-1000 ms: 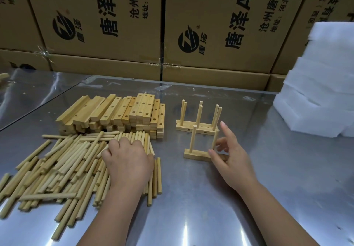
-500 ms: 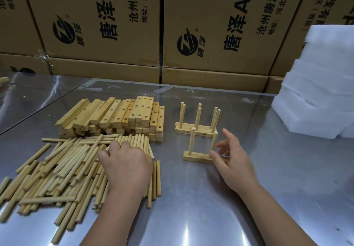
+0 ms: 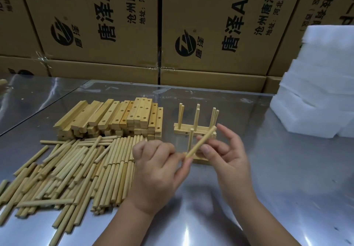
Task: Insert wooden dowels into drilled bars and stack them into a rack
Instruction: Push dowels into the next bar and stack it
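Observation:
My left hand [image 3: 157, 171] pinches the lower end of a single wooden dowel [image 3: 200, 142], which slants up to the right. My right hand [image 3: 228, 151] meets it from the other side, thumb on the dowel's middle and fingers curled behind it. Just behind both hands lies a drilled bar [image 3: 199, 160], mostly hidden, with one upright dowel [image 3: 190, 140] showing. Farther back stands an assembled piece [image 3: 193, 127] of bars with several upright dowels. A pile of loose dowels [image 3: 76, 171] lies at the left, with a stack of drilled bars [image 3: 122, 119] behind it.
The work surface is a shiny steel table [image 3: 277, 178]. A stack of white foam blocks [image 3: 318, 96] stands at the right. Printed cardboard boxes [image 3: 210, 34] form a wall along the table's far edge.
My left hand lifted off the dowel pile with one dowel and moved right. My right hand left the near bar and rose to meet the dowel.

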